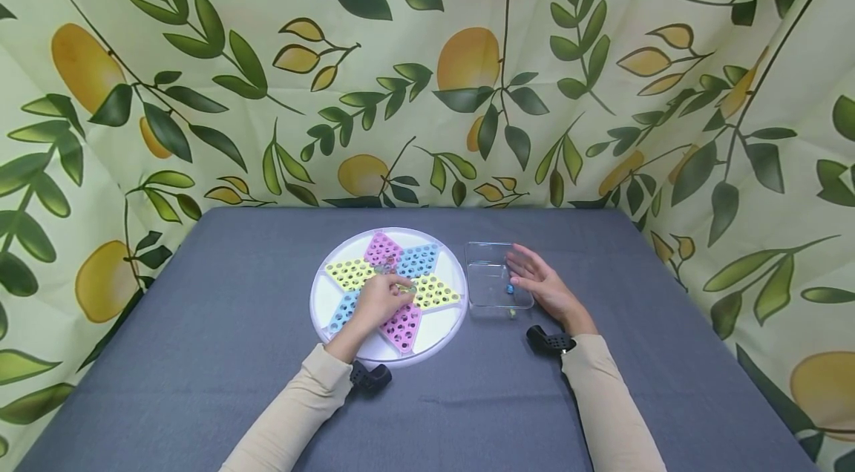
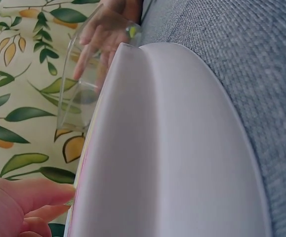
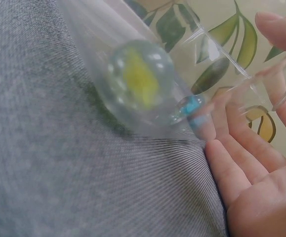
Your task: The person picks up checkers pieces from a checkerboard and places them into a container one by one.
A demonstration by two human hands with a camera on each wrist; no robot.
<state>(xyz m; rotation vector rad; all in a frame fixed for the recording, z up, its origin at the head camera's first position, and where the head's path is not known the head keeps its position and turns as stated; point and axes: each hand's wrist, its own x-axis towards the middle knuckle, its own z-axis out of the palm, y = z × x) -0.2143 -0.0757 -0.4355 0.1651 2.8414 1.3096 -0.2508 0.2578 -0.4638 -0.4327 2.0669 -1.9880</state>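
Observation:
A round white Chinese checkers board (image 1: 434,327) carries a star of pink, blue and yellow triangles full of holes. My left hand (image 1: 384,301) is over its middle, thumb and forefinger pinching what looks like a small greenish marble at the holes. In the left wrist view those fingertips (image 2: 59,195) show at the board's edge. My right hand (image 1: 544,290) lies along the right side of a clear plastic box (image 1: 487,303), fingers extended. Inside the box are a yellow-centred glass marble (image 3: 140,76) and a blue one (image 3: 192,106).
A few glassy marbles (image 1: 385,266) show on the board near the pink far triangle. The box stands just right of the board on a grey cloth-covered table (image 1: 234,323). A leaf-and-fruit patterned curtain (image 1: 401,123) hangs behind and along the sides.

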